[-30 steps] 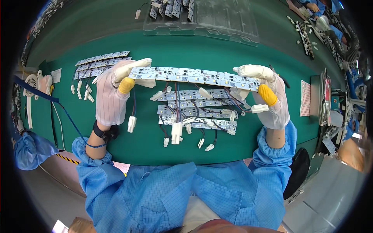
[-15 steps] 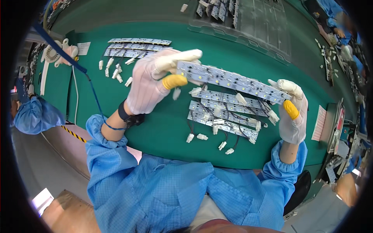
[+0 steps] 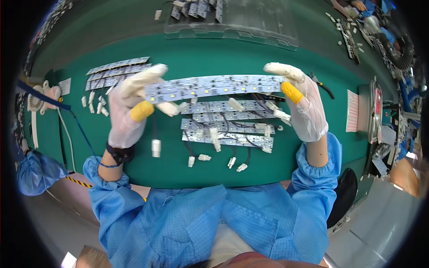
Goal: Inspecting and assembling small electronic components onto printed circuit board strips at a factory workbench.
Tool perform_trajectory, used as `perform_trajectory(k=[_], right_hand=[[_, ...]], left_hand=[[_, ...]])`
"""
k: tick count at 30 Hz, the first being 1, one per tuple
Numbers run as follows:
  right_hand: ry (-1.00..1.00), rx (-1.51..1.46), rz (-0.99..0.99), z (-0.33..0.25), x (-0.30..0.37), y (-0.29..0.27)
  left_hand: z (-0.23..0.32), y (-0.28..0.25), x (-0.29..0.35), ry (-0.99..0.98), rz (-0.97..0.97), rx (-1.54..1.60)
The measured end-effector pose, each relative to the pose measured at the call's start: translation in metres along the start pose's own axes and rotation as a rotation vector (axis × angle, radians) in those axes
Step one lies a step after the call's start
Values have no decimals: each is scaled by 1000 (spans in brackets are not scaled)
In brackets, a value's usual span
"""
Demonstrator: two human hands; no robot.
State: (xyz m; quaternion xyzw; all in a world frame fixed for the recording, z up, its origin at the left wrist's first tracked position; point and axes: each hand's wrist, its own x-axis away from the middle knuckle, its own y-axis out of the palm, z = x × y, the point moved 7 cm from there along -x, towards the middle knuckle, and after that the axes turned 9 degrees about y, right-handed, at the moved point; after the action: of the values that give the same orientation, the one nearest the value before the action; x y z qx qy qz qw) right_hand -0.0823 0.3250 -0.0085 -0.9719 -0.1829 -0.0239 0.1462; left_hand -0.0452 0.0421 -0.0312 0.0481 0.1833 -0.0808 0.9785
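Above the surface (image 3: 214, 54), twelve o'clock of the boards (image 3: 237, 128), the strip (image 3: 216, 86) has its ends clamped in left hand (image 3: 127, 107) and right hand (image 3: 308, 105). A dangling plug (image 3: 156, 148), six o'clock from its left end, could snag if lowered.

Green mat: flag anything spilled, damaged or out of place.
Nothing looks spilled or damaged. Slightly odd: one white connector lies in front of the circuit strips with no wire visible, unlike the wired connectors beside it.

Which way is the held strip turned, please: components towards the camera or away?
Towards the camera: the strip shows yellow squares along its face.
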Motion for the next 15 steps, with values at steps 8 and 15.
perform_trajectory(k=[8, 15], right_hand=[[7, -336, -67, 20, 10, 1], [-119, 147, 18, 15, 11, -8]], left_hand=[[-4, -4, -2, -17, -83, -458], [3, -1, -15, 12, -67, -771]])
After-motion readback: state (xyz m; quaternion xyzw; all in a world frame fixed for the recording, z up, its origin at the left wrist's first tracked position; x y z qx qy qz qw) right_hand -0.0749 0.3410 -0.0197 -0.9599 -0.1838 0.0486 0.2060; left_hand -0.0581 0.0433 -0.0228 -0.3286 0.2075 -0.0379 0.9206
